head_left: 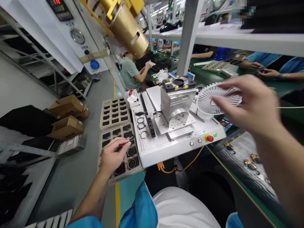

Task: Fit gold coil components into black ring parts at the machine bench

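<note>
My left hand (115, 155) is closed in a pinch over the near tray (101, 158), with a thin dark ring (130, 137) at its fingertips. Round rings (131, 163) sit in some of the tray's compartments. My right hand (251, 104) is raised in front of a white round fan (213, 101), thumb and fingers apart and slightly blurred; whether it touches the fan cannot be told. Between the hands stands a metal fixture (175, 110) with a black top plate (179, 83). Several loose rings (143, 135) lie on the white machine base (163, 148).
A gold cylindrical machine head (130, 31) hangs above the fixture. A red button (210, 138) sits on the base's front edge. Another tray (115, 111) lies farther back on the left. At right, round amber lenses (250, 164) rest on clear film. Co-workers sit at green benches beyond.
</note>
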Motion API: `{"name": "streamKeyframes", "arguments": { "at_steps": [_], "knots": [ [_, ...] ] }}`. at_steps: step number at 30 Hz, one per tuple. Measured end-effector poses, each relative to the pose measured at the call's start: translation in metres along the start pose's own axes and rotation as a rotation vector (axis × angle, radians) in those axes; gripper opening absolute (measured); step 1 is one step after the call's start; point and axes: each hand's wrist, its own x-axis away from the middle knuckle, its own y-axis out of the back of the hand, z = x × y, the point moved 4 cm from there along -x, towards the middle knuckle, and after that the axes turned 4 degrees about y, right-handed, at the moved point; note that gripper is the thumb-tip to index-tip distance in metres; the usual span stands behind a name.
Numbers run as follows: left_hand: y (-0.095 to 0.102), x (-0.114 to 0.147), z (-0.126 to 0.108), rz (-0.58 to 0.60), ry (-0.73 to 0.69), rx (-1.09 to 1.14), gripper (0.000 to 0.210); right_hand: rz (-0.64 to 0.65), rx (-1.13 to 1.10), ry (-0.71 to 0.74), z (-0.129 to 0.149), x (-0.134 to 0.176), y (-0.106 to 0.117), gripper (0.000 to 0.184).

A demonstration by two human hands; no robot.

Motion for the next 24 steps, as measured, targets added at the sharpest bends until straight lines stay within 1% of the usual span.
{"name": "streamKeyframes", "arguments": {
  "at_steps": [1, 3, 6, 8, 9, 12, 13, 14, 15, 18, 20, 22, 24],
  "knots": [
    [-0.003, -0.008, -0.014, 0.006, -0.076, 0.04, 0.007, 0.017, -0.021, 0.041, 0.004, -0.017, -0.006, 0.032],
    [-0.009, -0.027, -0.04, 0.002, -0.211, 0.105, 0.008, 0.118, -0.084, 0.097, 0.007, -0.052, -0.025, 0.035],
    [-0.016, -0.062, -0.075, -0.049, -0.37, 0.134, 0.007, 0.318, -0.162, 0.091, 0.0, -0.092, -0.054, 0.036],
    [-0.021, -0.085, -0.095, -0.079, -0.468, 0.142, 0.007, 0.428, -0.204, 0.086, -0.004, -0.107, -0.066, 0.033],
    [-0.024, -0.095, -0.104, -0.087, -0.517, 0.15, 0.006, 0.462, -0.221, 0.094, -0.005, -0.111, -0.069, 0.032],
    [-0.036, -0.121, -0.125, -0.104, -0.635, 0.162, 0.003, 0.489, -0.293, 0.132, 0.0, -0.115, -0.072, 0.027],
    [-0.041, -0.128, -0.131, -0.112, -0.655, 0.157, 0.003, 0.468, -0.329, 0.133, 0.001, -0.114, -0.072, 0.026],
    [-0.046, -0.135, -0.137, -0.125, -0.666, 0.147, 0.003, 0.42, -0.37, 0.125, 0.002, -0.112, -0.071, 0.024],
    [-0.053, -0.142, -0.142, -0.134, -0.671, 0.134, 0.005, 0.343, -0.412, 0.104, 0.001, -0.109, -0.07, 0.024],
    [-0.077, -0.163, -0.158, -0.136, -0.673, 0.093, 0.009, 0.023, -0.514, -0.02, -0.008, -0.09, -0.061, 0.027],
    [-0.093, -0.177, -0.169, -0.1, -0.661, 0.057, 0.01, -0.144, -0.553, -0.122, -0.016, -0.07, -0.053, 0.029],
    [-0.106, -0.191, -0.178, -0.038, -0.604, -0.002, 0.011, -0.231, -0.568, -0.208, -0.02, -0.045, -0.045, 0.031],
    [-0.114, -0.201, -0.183, 0.048, -0.511, -0.09, 0.017, -0.26, -0.58, -0.279, -0.023, -0.016, -0.036, 0.032]
  ]
}}
